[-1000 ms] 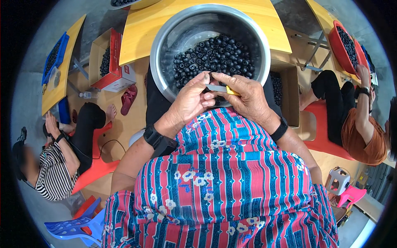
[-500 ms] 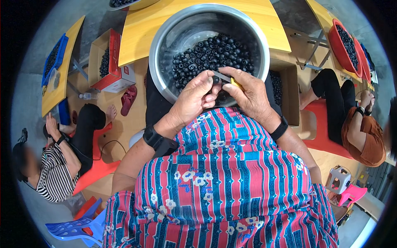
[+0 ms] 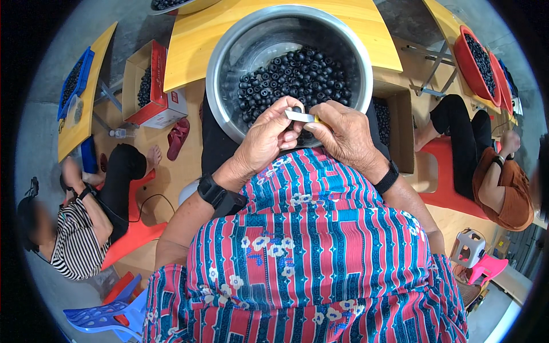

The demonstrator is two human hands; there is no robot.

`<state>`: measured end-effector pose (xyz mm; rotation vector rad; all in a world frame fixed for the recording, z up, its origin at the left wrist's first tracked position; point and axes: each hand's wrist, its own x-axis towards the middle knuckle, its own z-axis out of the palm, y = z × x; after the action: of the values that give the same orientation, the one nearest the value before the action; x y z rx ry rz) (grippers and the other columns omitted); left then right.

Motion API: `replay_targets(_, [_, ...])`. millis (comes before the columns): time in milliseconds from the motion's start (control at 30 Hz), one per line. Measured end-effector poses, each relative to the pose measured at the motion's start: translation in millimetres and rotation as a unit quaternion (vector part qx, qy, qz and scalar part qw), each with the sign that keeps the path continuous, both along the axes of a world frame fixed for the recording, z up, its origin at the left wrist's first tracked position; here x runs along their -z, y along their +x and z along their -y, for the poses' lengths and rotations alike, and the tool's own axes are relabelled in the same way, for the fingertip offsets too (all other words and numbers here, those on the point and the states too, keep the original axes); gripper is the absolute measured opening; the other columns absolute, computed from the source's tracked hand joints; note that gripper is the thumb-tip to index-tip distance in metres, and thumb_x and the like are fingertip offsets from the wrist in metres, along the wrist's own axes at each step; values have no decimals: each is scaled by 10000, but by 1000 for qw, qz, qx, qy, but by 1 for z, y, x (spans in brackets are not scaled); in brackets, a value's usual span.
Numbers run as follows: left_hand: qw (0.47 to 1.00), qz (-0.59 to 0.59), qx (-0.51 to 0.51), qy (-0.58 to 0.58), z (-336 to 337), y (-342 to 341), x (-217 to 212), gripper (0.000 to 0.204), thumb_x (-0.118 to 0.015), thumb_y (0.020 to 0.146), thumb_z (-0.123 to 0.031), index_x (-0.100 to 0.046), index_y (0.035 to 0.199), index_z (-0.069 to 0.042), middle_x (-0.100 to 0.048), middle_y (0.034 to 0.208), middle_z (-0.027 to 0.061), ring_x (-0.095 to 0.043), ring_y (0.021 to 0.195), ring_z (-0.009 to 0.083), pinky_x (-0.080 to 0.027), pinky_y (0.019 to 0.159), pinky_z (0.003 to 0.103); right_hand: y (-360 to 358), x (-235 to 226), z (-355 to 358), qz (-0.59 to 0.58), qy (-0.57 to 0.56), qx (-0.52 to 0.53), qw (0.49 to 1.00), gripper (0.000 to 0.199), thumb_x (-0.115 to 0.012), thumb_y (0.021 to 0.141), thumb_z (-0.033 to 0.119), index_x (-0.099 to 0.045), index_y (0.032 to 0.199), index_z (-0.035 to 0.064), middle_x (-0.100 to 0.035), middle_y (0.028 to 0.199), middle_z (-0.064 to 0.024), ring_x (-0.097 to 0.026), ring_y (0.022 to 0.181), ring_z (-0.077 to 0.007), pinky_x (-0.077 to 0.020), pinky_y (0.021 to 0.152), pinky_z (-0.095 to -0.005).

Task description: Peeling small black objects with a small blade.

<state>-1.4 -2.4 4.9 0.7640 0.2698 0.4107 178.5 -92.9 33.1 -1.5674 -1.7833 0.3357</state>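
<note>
My left hand [image 3: 266,128] pinches a small round black piece [image 3: 297,109] between thumb and fingers, just over the near rim of a wide steel basin [image 3: 216,74]. In my right hand [image 3: 346,130] is a small knife [image 3: 300,116] with a yellow handle, mostly covered by my fingers. Its pale, flat blade lies across the black piece, close to my left thumb. Inside the basin, many similar round black pieces [image 3: 297,74] are heaped, some showing a hole or ring on top; their material is unclear.
Beyond the basin stands a yellow table [image 3: 191,48]. A cardboard box [image 3: 168,114] of black pieces is at left, another box [image 3: 405,123] at right. Seated people [image 3: 80,228] [image 3: 500,188] work on both sides, near a blue tray [image 3: 88,60] and red basin [image 3: 466,57].
The knife blade has turned and moved left and toward me, its flat side now showing across the piece. My right hand has closed further round the handle; my left stays nearly in place.
</note>
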Motion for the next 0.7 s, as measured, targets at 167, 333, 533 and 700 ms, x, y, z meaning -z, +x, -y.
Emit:
replay_targets(167, [1000,-2,1,-1,0,0,-2,205,-462,1047,-285,-504,1126,-102,-457,859,-13,-365,675,30,-331,576,165,0,-1,0,22,4,-2,1000,259,-690,877,320,-624,929,75,-600,767,-105,-631,705,-307,-490,603,-414])
replay_targets(333, [1000,-9,-3,2,1,0,-2,211,-454,1051,-294,-502,1124,-101,-456,859,-13,-364,675,30,-334,577,165,0,0,0,20,10,3,1000,260,-690,876,321,-621,924,75,-594,762,-103,-627,700,-308,-488,598,-415])
replay_targets(533, [1000,-8,2,4,-1,-1,-1,215,-448,1055,-300,-502,1116,-101,-456,856,-17,-361,671,27,-332,575,160,0,-1,1,18,1,9,1000,251,-681,883,310,-611,908,71,-593,767,-108,-623,703,-317,-485,602,-418])
replay_targets(700, [999,2,39,18,-1,-2,2,247,-427,1062,-311,-480,1143,-84,-463,886,-3,-379,703,48,-344,622,189,1,0,-2,-21,-49,78,996,210,-638,918,269,-614,936,61,-614,802,-147,-613,744,-369,-484,649,-438])
